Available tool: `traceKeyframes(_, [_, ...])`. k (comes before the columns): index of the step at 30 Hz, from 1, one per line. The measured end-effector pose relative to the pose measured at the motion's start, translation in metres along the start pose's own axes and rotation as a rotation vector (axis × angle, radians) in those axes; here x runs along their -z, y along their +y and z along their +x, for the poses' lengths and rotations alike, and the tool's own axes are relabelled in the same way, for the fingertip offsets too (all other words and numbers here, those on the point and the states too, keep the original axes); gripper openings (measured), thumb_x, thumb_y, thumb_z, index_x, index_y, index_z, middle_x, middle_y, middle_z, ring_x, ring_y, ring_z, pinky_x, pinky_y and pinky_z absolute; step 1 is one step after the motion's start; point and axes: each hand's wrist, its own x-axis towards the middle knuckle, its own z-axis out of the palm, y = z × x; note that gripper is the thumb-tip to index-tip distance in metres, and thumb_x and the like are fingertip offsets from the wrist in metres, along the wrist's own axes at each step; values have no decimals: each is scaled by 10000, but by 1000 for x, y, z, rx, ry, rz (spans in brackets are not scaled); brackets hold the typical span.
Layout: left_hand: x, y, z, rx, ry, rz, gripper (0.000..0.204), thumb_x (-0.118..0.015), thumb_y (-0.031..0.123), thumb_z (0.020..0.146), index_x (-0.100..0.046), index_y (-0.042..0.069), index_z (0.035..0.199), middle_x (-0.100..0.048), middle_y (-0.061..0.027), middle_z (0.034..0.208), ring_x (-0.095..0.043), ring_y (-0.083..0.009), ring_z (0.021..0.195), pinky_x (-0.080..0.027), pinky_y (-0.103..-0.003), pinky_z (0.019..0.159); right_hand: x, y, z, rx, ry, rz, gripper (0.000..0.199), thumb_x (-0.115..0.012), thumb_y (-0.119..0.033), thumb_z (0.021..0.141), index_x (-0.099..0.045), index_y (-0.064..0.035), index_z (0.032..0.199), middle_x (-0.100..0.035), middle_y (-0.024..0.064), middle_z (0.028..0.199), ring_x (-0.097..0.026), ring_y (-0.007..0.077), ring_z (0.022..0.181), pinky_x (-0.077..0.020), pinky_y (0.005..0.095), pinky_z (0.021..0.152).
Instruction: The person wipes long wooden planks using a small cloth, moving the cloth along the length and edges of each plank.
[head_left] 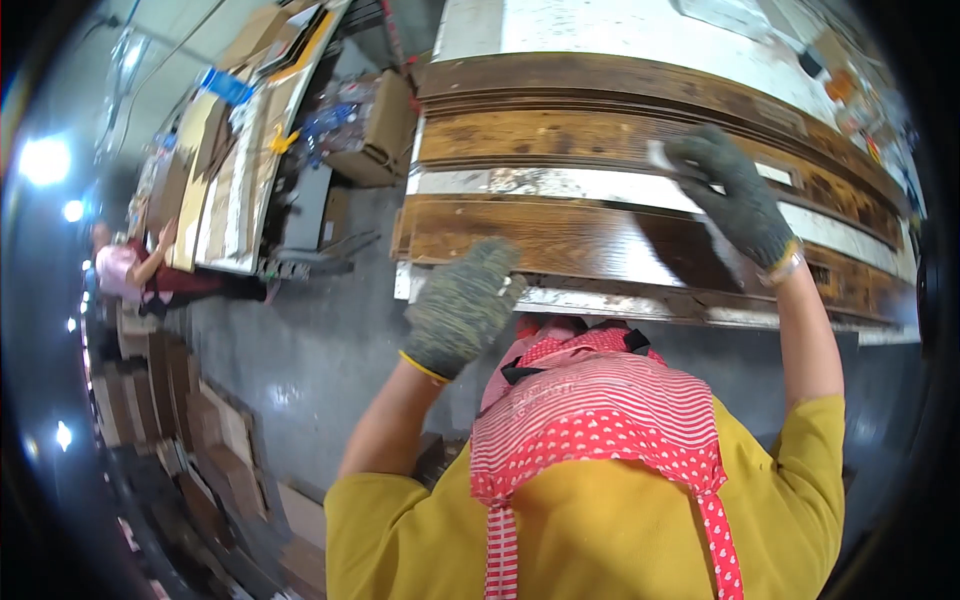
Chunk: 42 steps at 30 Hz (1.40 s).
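Observation:
In front of me lie long brown wood-grain boards, the nearest board [570, 235] along the table's front edge. My left hand [462, 305], in a grey-green knit glove, rests at that board's left front edge, its fingers stretched out and the thumb apart. My right hand [730, 190], gloved alike, is raised over the boards on the right. Its fingers are closed on a small white piece [659, 156], perhaps cloth or paper; its kind is unclear. Under it are the middle board [560, 135] and a dark shadow on the nearest one. The farthest board [600, 75] lies behind.
The white table [590, 28] is paint-marked. Bottles and small items [850, 100] stand at its far right. To the left are a cardboard box [375, 130] with plastic bottles, another worktable [235, 220] and a co-worker [130, 270]. Boards [220, 440] are stacked on the lower left.

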Motion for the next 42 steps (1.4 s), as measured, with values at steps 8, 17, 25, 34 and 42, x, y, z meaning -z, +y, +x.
traceKeyframes(8, [2,0,-9,448,-379,-25,500,-554,301,908,-482,92,1356,-486,-156,1403,-633,-342,1035,-510,-467,848,-194,-74,148,751,-490,8,250,-651,-92,773,-687,-99,1021,-621,128,1004,-615,323,992,-496,409,853])
traceKeyframes(17, [-4,-25,-15,215,-214,-76,451,-558,230,870,-537,38,1277,-526,-221,1318,-671,-320,852,-541,-455,701,-243,-74,192,735,-765,-206,190,-644,-93,784,-726,-98,955,-651,108,1022,-642,313,934,-516,405,822])
traceKeyframes(25, [3,-35,-12,92,-231,-61,412,-534,214,865,-577,15,1222,-529,-268,1308,-676,-317,839,-546,-443,692,-245,-65,175,721,-591,80,111,-683,-95,784,-725,-130,881,-686,74,991,-659,279,906,-510,360,796])
traceKeyframes(34, [-2,-38,-6,87,-303,-99,408,-535,197,852,-576,13,1214,-530,-272,1304,-682,-326,812,-542,-456,689,-223,-51,183,285,-436,-300,208,-643,-206,826,-711,-64,962,-636,165,923,-623,364,904,-493,450,807])
traceKeyframes(42, [-4,-48,-5,-25,-204,-83,338,-527,202,867,-592,24,1147,-568,-266,1239,-670,-333,784,-525,-480,664,-213,-68,143,25,-469,-361,224,-616,-216,851,-716,-40,946,-638,201,948,-627,366,942,-493,441,842])
